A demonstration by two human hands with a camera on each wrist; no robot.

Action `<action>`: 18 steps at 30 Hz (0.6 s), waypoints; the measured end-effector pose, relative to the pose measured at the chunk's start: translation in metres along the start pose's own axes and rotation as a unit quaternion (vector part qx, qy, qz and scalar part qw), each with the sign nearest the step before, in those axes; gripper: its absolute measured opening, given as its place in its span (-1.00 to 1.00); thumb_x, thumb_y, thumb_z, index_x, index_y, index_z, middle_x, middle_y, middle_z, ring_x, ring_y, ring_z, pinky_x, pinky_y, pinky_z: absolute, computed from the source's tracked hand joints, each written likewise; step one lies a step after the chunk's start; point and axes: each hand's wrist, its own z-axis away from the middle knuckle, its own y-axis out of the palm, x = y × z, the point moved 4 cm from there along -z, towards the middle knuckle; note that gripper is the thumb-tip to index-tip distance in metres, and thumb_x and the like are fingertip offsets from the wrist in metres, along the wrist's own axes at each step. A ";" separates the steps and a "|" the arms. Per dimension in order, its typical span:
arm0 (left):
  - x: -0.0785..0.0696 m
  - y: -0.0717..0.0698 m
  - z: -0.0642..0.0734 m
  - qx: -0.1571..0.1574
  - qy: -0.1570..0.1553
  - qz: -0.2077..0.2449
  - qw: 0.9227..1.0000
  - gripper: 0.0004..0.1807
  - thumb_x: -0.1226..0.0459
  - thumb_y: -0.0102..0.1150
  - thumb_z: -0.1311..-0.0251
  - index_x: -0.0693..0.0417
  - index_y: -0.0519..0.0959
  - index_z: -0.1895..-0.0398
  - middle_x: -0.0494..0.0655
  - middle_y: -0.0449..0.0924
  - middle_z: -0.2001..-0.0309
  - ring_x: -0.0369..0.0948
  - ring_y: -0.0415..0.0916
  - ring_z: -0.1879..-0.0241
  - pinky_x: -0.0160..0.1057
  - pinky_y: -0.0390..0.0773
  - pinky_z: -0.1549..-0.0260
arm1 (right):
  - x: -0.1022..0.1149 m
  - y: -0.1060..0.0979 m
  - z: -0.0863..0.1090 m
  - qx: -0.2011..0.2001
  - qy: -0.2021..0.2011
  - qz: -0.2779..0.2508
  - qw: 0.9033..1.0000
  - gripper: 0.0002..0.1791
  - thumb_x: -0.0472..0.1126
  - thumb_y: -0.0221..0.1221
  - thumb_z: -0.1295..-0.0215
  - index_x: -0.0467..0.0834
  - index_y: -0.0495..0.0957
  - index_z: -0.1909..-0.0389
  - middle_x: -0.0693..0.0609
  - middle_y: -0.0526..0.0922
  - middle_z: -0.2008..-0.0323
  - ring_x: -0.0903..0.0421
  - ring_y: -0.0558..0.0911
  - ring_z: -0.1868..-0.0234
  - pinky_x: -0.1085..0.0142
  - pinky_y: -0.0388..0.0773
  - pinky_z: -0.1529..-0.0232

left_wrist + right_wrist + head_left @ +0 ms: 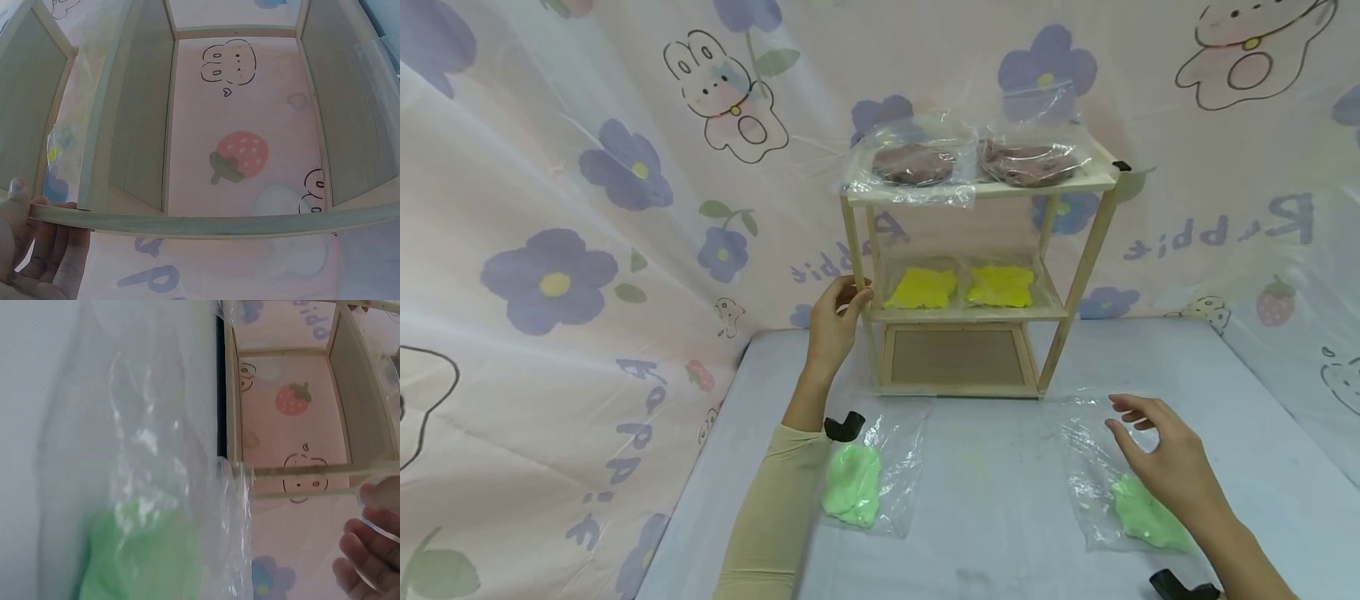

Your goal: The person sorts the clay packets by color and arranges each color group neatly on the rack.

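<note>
A small wooden shelf rack [1048, 354] stands at the back of the table. My left hand [835, 321] grips its left front post near the middle shelf; in the left wrist view, thumb and fingers [62, 244] lie on either side of the post [206, 225]. My right hand [1165, 450] is raised above the table, fingers loosely bent and apart, holding nothing. Under it lies a clear bag with a flat light-green lump [1138, 508], partly hidden by the hand. Another bagged green lump [852, 487] lies beside my left forearm.
Two bagged brown lumps [913, 164] sit on the top shelf. On the middle shelf are two bagged yellow pieces [923, 287]. The bottom shelf [955, 357] is a framed panel. A patterned cloth [625, 275] hangs behind and at the sides of the white table [985, 500].
</note>
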 end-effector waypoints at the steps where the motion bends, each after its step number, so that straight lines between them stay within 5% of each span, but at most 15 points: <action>1: 0.000 0.000 0.000 0.001 0.000 0.000 1.000 -0.64 0.14 0.29 -0.51 0.19 0.64 -0.18 0.14 0.70 0.01 0.04 0.67 -0.09 -0.02 0.69 -0.23 | -0.002 -0.002 0.002 0.004 0.002 0.006 1.000 -0.46 -0.53 0.46 -0.16 -0.29 0.62 -0.19 -0.10 0.69 0.02 0.54 0.43 0.06 0.76 0.33 0.05; 9: -0.002 0.000 0.000 -0.002 -0.001 0.000 1.000 -0.65 0.16 0.29 -0.51 0.19 0.64 -0.18 0.15 0.71 0.01 0.05 0.68 -0.09 -0.02 0.70 -0.23 | -0.023 -0.013 0.023 0.033 -0.014 0.021 0.999 -0.43 -0.56 0.54 0.02 -0.27 0.67 -0.07 -0.09 0.72 0.18 0.56 0.49 0.16 0.74 0.41 0.16; 18: -0.001 0.000 0.001 -0.004 -0.003 0.006 1.000 -0.65 0.16 0.30 -0.50 0.18 0.64 -0.18 0.14 0.71 0.00 0.04 0.67 -0.10 0.00 0.69 -0.23 | -0.041 -0.023 0.050 0.107 0.055 0.029 0.992 -0.50 -0.37 0.60 -0.08 -0.23 0.67 -0.06 -0.04 0.71 0.20 0.53 0.50 0.22 0.67 0.45 0.28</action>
